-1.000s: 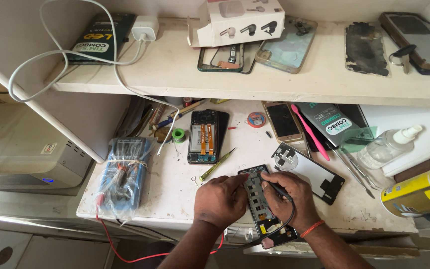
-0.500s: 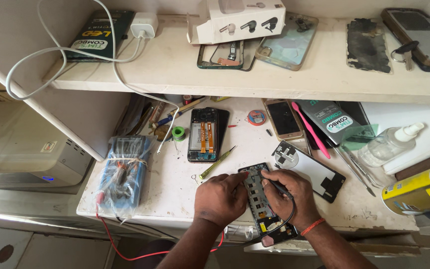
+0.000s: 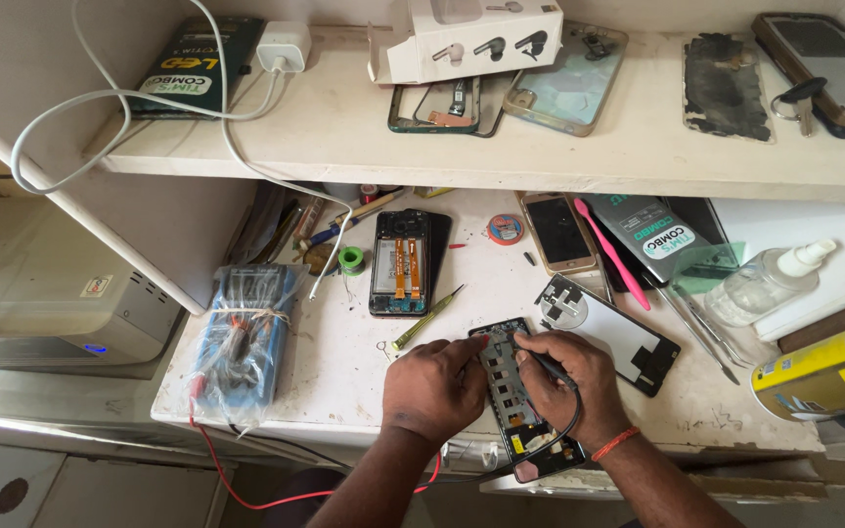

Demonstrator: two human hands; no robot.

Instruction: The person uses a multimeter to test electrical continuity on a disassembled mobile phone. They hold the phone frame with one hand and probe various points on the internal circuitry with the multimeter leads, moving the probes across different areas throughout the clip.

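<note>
My left hand [image 3: 434,389] rests on the left side of an opened black phone frame [image 3: 520,416] lying at the front edge of the white worktable [image 3: 344,381], holding it down. My right hand [image 3: 564,383] grips a thin black corded tool [image 3: 548,368], its tip at the upper part of the phone frame; the cord loops under my wrist. A red thread band sits on my right wrist.
Nearby lie a yellow-green screwdriver [image 3: 426,318], an opened phone with orange flex cables [image 3: 400,262], a phone back plate [image 3: 610,332], a gold phone [image 3: 557,230], a pink tool [image 3: 614,252], a spray bottle [image 3: 763,284], a yellow can [image 3: 825,367], a bagged blue multimeter [image 3: 244,337]. The shelf above [image 3: 344,127] holds phone parts, a box, a charger.
The view has shifted slightly. My right hand has adjusted the tool tip a little on the phone frame; my left hand stays put.
</note>
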